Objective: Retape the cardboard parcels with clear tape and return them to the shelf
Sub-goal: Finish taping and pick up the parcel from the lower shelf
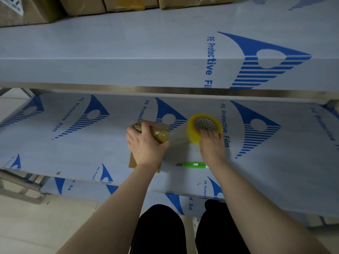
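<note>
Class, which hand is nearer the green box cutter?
Right. The right hand grips the tape roll just beyond the box cutter; the left hand holds the parcel farther left.

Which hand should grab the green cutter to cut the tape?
Probably the right hand. The green cutter lies just beside its wrist, so it would only need to let go of the tape roll. The left hand is farther away and is gripping the parcel.

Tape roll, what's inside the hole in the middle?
Inside the yellowish tape roll you can see a grey inner wall with a honeycomb pattern. The right hand hooks its fingers into the hole, hiding the near part.
</note>
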